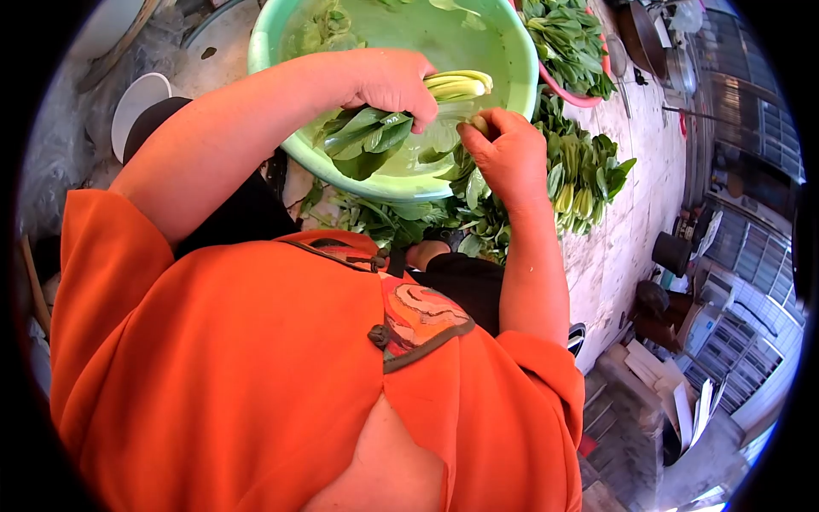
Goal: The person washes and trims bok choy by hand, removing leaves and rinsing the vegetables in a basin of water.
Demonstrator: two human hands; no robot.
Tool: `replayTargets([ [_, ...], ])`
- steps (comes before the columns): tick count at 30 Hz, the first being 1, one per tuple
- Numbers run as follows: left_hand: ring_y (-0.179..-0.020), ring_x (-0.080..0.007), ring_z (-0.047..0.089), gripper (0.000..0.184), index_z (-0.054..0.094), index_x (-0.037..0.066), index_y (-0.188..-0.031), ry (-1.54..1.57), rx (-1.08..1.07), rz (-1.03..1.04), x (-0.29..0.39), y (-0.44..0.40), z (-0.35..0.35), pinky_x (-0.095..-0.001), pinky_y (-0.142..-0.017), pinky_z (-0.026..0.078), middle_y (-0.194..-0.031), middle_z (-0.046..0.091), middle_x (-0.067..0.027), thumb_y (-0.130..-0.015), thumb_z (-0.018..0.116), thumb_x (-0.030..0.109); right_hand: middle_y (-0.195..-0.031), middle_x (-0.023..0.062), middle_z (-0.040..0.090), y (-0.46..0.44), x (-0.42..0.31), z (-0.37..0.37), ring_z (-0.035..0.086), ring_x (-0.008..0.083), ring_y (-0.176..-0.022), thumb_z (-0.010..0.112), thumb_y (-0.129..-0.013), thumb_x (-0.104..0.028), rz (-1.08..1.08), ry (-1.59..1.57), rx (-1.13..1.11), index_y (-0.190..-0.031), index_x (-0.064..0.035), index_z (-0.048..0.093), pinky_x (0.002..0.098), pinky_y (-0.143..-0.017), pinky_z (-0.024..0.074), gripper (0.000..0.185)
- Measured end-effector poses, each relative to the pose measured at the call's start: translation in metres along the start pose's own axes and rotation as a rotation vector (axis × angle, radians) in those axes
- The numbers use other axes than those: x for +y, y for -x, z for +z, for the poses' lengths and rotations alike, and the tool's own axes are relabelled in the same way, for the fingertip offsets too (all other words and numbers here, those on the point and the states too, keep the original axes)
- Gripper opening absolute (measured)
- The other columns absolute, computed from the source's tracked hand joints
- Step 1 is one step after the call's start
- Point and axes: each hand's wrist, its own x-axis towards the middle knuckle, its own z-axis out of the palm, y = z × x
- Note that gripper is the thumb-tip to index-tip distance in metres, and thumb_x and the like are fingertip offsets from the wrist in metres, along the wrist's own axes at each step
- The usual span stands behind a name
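Observation:
My left hand (397,85) is closed around a bunch of leafy greens (371,136), held over the green basin (266,38). The pale stalk ends of the bunch point right, towards my other hand, and its dark leaves hang down on the left. My right hand (512,158), at the basin's near right rim, pinches a stalk of greens (479,126). Only its pale end shows above my fingers, and whether the leaves just below belong to it I cannot tell. Water and some loose leaves (328,30) are in the basin.
Right of the basin, a pile of greens (580,183) lies on the pale tiled floor (627,247). A red-rimmed container (583,98) full of greens stands beyond it. More leaves (375,218) lie by my feet. A white round lid-like object (141,107) is at the left.

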Motion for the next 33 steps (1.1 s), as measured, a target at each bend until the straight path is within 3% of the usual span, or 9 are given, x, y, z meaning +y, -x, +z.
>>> replayTargets([
  [2,-0.069,-0.0189,0.063,0.039,0.063,-0.002,-0.101,0.148,-0.010,-0.014,-0.004,-0.001,-0.004,-0.0333,-0.062,0.052,-0.080,0.066,-0.0106,-0.064,0.070,0.009,-0.077,0.0142,0.062,-0.004,0.000,-0.001,0.061,0.0340,-0.073,0.070,-0.076,-0.030,0.063,0.109,0.087,-0.082,-0.0049,0.066,0.0416,-0.068,0.0493,0.027],
  [7,-0.068,-0.0198,0.066,0.033,0.060,-0.005,-0.100,0.520,-0.142,0.065,-0.021,-0.005,-0.015,-0.0326,-0.063,0.056,-0.087,0.068,-0.0150,-0.070,0.068,0.005,-0.088,0.0148,0.066,-0.014,0.015,-0.013,0.063,0.0323,-0.076,0.070,-0.078,-0.035,0.124,-0.016,0.115,-0.092,-0.0039,0.069,0.0406,-0.072,0.0504,0.035],
  [9,-0.074,-0.0186,0.067,0.025,0.062,-0.004,-0.097,0.648,-0.183,0.119,-0.020,-0.003,-0.017,-0.0310,-0.069,0.057,-0.089,0.069,-0.0133,-0.076,0.067,0.007,-0.092,0.0105,0.068,-0.015,0.015,-0.010,0.064,0.0228,-0.070,0.071,-0.080,-0.036,0.064,-0.365,0.028,-0.104,-0.0010,0.067,0.0351,-0.064,0.0504,0.042],
  [10,-0.074,-0.0186,0.067,0.025,0.062,-0.004,-0.097,0.642,-0.186,0.117,-0.020,-0.003,-0.016,-0.0310,-0.069,0.057,-0.089,0.069,-0.0133,-0.076,0.067,0.007,-0.092,0.0105,0.068,-0.013,0.004,-0.013,0.064,0.0228,-0.070,0.071,-0.080,-0.036,0.067,-0.369,0.034,-0.104,-0.0010,0.067,0.0351,-0.064,0.0504,0.042],
  [12,-0.075,-0.0180,0.067,0.026,0.061,-0.004,-0.099,0.749,-0.146,0.182,-0.020,-0.003,-0.015,-0.0312,-0.070,0.057,-0.091,0.069,-0.0128,-0.077,0.067,0.010,-0.096,0.0063,0.067,-0.007,-0.023,-0.019,0.059,0.0082,-0.064,0.068,-0.087,-0.024,0.242,-0.873,-0.164,-0.118,0.0003,0.061,0.0179,-0.051,0.0425,0.040],
  [16,-0.080,-0.0194,0.068,0.030,0.059,-0.004,-0.105,0.816,-0.142,0.268,-0.019,-0.002,-0.016,-0.0327,-0.073,0.058,-0.095,0.068,-0.0142,-0.080,0.066,0.010,-0.089,0.0066,0.065,-0.004,-0.031,-0.008,0.059,0.0100,-0.058,0.067,-0.088,-0.019,0.293,-1.125,-0.281,-0.117,-0.0001,0.061,0.0181,-0.046,0.0414,0.035],
  [25,-0.085,-0.0216,0.067,0.028,0.058,-0.002,-0.105,0.821,-0.121,0.338,-0.016,0.001,-0.010,-0.0351,-0.079,0.057,-0.096,0.067,-0.0147,-0.081,0.064,0.010,-0.082,0.0023,0.063,-0.002,-0.029,-0.001,0.057,0.0086,-0.054,0.070,-0.085,-0.016,0.351,-1.271,-0.290,-0.105,-0.0015,0.064,0.0194,-0.046,0.0400,0.025],
  [27,-0.072,-0.0132,0.061,0.027,0.061,-0.001,-0.096,0.826,-0.121,0.356,-0.015,0.001,-0.005,-0.0268,-0.071,0.052,-0.093,0.065,-0.0123,-0.076,0.068,0.016,-0.082,0.0017,0.063,-0.002,-0.030,0.001,0.057,0.0085,-0.055,0.071,-0.085,-0.015,0.346,-1.281,-0.297,-0.104,-0.0017,0.064,0.0193,-0.046,0.0398,0.025],
  [33,-0.073,-0.0139,0.060,0.030,0.060,-0.001,-0.099,0.800,-0.100,0.355,-0.016,-0.001,-0.006,-0.0283,-0.075,0.052,-0.094,0.064,-0.0115,-0.075,0.068,0.016,-0.076,0.0002,0.062,-0.002,-0.031,0.004,0.055,0.0077,-0.054,0.072,-0.083,-0.014,0.351,-1.280,-0.246,-0.091,-0.0045,0.065,0.0185,-0.045,0.0380,0.014],
])
